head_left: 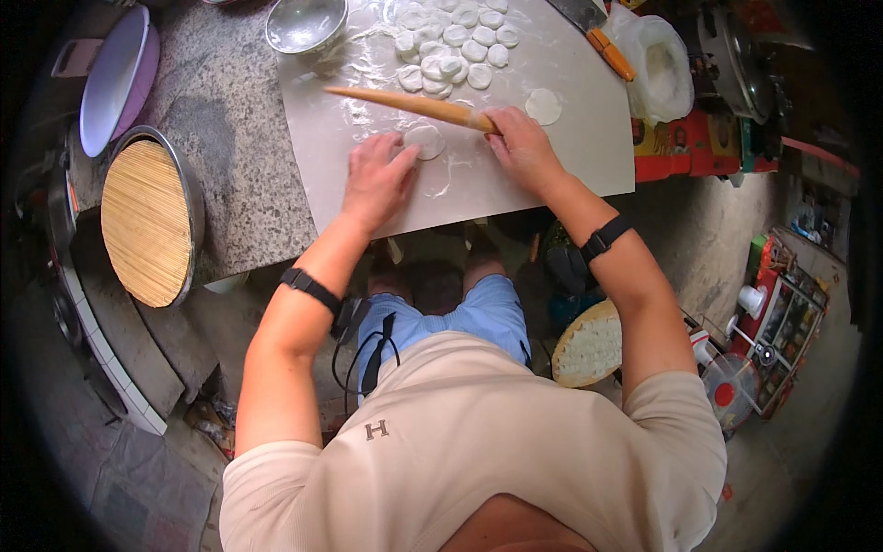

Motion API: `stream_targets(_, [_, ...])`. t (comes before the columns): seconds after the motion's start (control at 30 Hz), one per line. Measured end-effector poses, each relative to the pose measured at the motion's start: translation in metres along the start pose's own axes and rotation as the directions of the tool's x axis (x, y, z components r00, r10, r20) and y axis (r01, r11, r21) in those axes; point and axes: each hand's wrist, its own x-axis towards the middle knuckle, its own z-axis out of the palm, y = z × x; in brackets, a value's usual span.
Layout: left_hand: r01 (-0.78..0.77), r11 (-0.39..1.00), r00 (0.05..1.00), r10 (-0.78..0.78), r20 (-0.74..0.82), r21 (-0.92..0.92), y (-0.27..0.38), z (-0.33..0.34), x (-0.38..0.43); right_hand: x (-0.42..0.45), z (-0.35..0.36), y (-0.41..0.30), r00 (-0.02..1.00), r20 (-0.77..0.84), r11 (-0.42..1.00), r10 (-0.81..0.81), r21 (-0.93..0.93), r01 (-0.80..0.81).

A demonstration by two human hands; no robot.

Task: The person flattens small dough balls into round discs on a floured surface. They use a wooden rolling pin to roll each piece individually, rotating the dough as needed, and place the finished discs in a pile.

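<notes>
My right hand (521,141) grips the thick end of a tapered wooden rolling pin (414,105), which slants across the pale board (579,162) above a round dough wrapper (425,141). The thumb of my left hand (379,172) touches the wrapper's left edge, the other fingers resting curled beside it. Whether they pinch the dough I cannot tell. Another flat round wrapper (543,107) lies to the right of the pin. Beyond the pin, several small floured dough discs (474,50) lie in a cluster, some overlapping, with loose flour to their left.
A metal bowl (305,26) stands at the board's back left. On the stone counter's left are a round slatted tray (146,224) in a metal basin and a purple basin (118,79). A cleaver with an orange handle (610,54) and a white plastic bag (659,67) lie back right.
</notes>
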Motion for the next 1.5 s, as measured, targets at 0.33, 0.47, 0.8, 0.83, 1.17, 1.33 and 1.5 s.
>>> stream_targets(0.33, [0.2, 0.958, 0.973, -0.22, 0.077, 0.205, -0.028, -0.015, -0.015, -0.021, 0.014, -0.007, 0.982, 0.113, 0.968, -0.153, -0.182, 0.172])
stream_targets(0.47, [0.236, 0.953, 0.917, -0.283, 0.281, 0.191, -0.013, -0.028, -0.023, -0.032, -0.001, -0.026, 0.922, 0.365, 0.952, -0.133, -0.21, 0.221])
stream_targets(0.8, [0.093, 0.966, 0.974, -0.138, 0.18, 0.24, -0.027, -0.014, -0.058, -0.058, 0.01, -0.002, 0.933, 0.333, 0.957, -0.137, -0.199, 0.212])
stream_targets(0.83, [0.06, 0.984, 0.977, -0.093, 0.194, 0.167, -0.022, -0.016, -0.071, -0.065, 0.009, -0.004, 0.896, 0.432, 0.955, -0.107, -0.206, 0.213])
stream_targets(1.17, [0.259, 0.918, 0.956, -0.289, 0.059, 0.3, -0.031, -0.014, -0.012, -0.012, 0.012, -0.003, 0.955, 0.285, 0.965, -0.085, -0.217, 0.15])
stream_targets(1.33, [0.168, 0.933, 0.843, -0.303, 0.445, 0.318, -0.016, -0.024, -0.05, -0.036, 0.0, -0.015, 0.877, 0.443, 0.938, -0.185, -0.187, 0.293])
stream_targets(1.5, [0.215, 0.907, 0.948, -0.283, 0.144, 0.363, -0.032, -0.013, -0.03, 0.004, 0.015, 0.0, 0.925, 0.301, 0.926, -0.233, -0.221, 0.305])
